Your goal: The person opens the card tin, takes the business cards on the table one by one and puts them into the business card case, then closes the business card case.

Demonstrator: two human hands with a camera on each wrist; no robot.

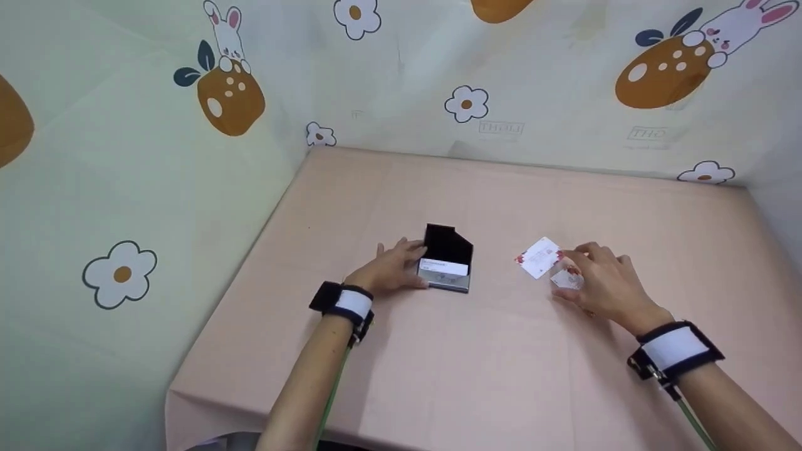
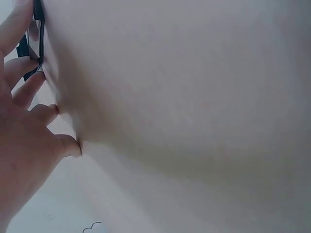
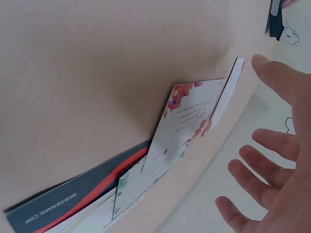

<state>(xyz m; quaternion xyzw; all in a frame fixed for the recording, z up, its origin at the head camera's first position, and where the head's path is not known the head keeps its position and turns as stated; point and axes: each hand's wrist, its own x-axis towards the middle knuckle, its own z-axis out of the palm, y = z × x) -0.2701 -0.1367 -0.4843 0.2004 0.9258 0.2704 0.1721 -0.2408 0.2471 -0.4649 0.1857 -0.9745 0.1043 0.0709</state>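
Observation:
A card case [image 1: 444, 258] lies with its black lid raised and a white card [image 1: 445, 267] inside, behind the silvery front. My left hand [image 1: 390, 269] holds the case at its left side, thumb at the front corner and fingers farther back. To the right, my right hand [image 1: 604, 283] hovers at several business cards on the cloth. A white card with red corners [image 1: 539, 257] shows beyond its fingertips. The right wrist view has a dark card with a red stripe [image 3: 73, 194], a white card with green leaves [image 3: 127, 189] and the right hand's fingers [image 3: 277, 141] apart from them.
A pink cloth [image 1: 476, 357] covers the table. Behind and to the left stands a pale curtain [image 1: 401, 81] printed with flowers and rabbits. Both wrists wear strapped bands [image 1: 677, 351] with green cables running back along the forearms.

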